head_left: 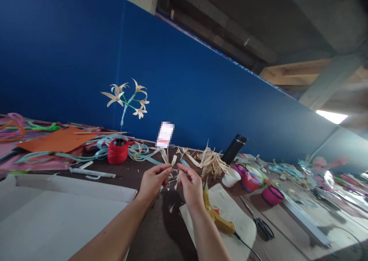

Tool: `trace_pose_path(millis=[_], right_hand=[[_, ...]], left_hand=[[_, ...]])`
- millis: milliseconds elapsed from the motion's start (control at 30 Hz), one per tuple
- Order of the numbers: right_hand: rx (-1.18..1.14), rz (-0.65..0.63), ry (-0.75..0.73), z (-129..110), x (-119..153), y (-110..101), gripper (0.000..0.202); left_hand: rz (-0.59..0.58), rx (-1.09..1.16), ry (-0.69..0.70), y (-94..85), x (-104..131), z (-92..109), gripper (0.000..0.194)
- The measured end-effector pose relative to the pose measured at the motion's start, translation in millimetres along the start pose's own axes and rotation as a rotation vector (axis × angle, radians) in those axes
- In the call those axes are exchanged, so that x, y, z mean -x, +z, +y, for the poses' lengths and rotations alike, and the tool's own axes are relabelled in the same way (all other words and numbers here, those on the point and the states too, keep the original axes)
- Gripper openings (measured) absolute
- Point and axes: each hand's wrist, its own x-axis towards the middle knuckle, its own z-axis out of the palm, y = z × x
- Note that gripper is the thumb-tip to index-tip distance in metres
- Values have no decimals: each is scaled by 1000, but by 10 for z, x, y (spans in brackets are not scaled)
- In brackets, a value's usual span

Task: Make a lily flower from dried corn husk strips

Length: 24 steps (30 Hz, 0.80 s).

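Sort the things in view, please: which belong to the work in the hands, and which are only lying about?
Likely part of the work:
- pale strip at the left hand
- dry strips
- glue gun

Probably just lying about:
- black bottle
- orange sheet

Both hands over brown table (pixel 153 230). Left hand (pixel 155 181) pinches pale strip (pixel 174 160); right hand (pixel 190 182) just beside, fingers bent together, can't tell if it grips anything. Scraps (pixel 171 208) on table below. Husk pile (pixel 213 162) beyond right hand; black cylinder (pixel 235 149) and white cup (pixel 230 177) next to it. Glue gun (pixel 224 223) on paper (pixel 245 218), beside right forearm; scissors (pixel 263 228) further right. White tray (pixel 63 218) at left. Beyond it, red spool (pixel 117 154), pale flowers (pixel 115 96) on stem above, blue wall (pixel 201 96) behind. Pixelated screen (pixel 165 133) past hands.
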Motion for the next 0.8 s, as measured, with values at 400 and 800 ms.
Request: trace_pose_path(millis=[400,800], right_hand=[[686,21,-623,-115,122,-25,43],[1047,-16,-611,-379,-119,-124,38]], left_hand=[[7,-51,16,10,35,25,36],[-28,-296,120,60,93,17,24]])
